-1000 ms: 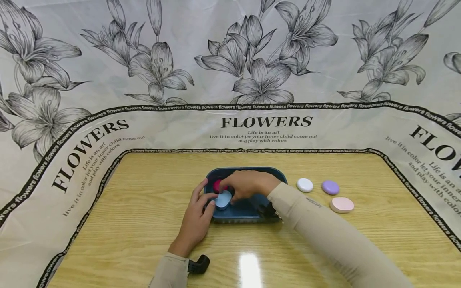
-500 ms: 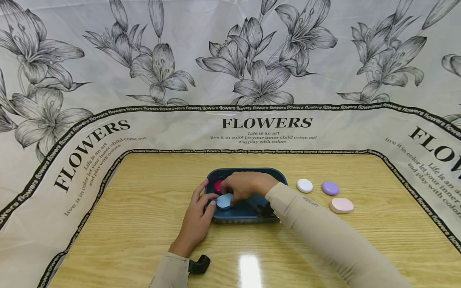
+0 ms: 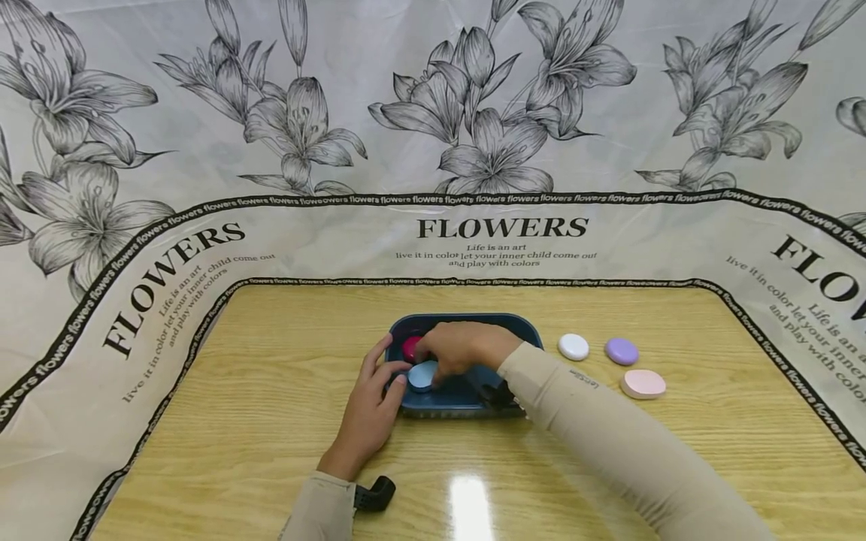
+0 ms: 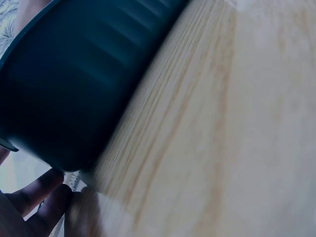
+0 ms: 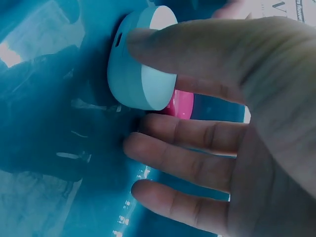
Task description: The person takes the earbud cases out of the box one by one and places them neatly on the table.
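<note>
A light blue oval case (image 3: 422, 376) with a small slot in its side sits inside the dark blue plastic bin (image 3: 467, 412). My right hand (image 3: 467, 349) reaches into the bin and pinches the case. In the right wrist view its thumb (image 5: 148, 47) presses the case's side, while three other fingers extend below it. Beside the case lies a magenta round object (image 3: 411, 349), partly covered by the right hand. My left hand (image 3: 370, 398) holds the bin's left end, some fingers over the rim. Other left fingertips (image 4: 54, 197) touch the outer wall low down in the left wrist view.
To the right of the bin, a white oval piece (image 3: 573, 347), a purple one (image 3: 622, 351) and a pink one (image 3: 643, 384) lie on the wooden table (image 3: 257, 421). A flower-printed cloth (image 3: 501, 263) rises behind and around the table.
The light blue case has shifted and turned slightly to the right as the right thumb and fingers closed in on it. The left hand and the bin have stayed in place.
</note>
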Demonstrator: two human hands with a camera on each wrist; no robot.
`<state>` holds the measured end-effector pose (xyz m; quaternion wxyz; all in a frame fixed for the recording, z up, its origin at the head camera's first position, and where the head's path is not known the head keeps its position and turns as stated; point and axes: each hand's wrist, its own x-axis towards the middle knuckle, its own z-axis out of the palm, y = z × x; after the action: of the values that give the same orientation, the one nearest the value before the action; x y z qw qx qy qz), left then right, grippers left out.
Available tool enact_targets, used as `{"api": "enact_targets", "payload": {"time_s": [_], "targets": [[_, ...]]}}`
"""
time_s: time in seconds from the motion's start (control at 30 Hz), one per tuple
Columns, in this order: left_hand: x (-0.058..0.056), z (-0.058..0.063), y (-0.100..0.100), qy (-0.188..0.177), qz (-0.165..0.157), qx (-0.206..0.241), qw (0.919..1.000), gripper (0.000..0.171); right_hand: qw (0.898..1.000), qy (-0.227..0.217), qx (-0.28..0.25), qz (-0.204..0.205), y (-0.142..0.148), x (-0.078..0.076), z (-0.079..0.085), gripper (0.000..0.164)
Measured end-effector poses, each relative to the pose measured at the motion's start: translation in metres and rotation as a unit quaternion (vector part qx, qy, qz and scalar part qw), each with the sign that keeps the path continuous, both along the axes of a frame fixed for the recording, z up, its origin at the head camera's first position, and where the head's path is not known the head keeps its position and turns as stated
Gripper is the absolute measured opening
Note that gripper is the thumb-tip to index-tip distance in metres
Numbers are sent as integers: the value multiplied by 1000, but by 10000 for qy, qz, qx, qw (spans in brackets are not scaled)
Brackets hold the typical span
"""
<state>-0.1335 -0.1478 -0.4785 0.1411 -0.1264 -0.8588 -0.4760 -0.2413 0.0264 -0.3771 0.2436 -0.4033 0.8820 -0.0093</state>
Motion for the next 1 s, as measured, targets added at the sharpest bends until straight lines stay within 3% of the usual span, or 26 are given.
{"api": "enact_targets", "payload": {"time_s": [0.23,0.63,1.0], "targets": [[0,3,0,-29,35,-14,10000,25,9999,10,71,-149,0,3,2,40],[1,4,2,-58,0,90,9999,23,9998,-59,211,-35,-4,3,3,47],[0,4,1,-82,13,65,9999,24,9999,-110,-38,63,1,4,5,44]]}}
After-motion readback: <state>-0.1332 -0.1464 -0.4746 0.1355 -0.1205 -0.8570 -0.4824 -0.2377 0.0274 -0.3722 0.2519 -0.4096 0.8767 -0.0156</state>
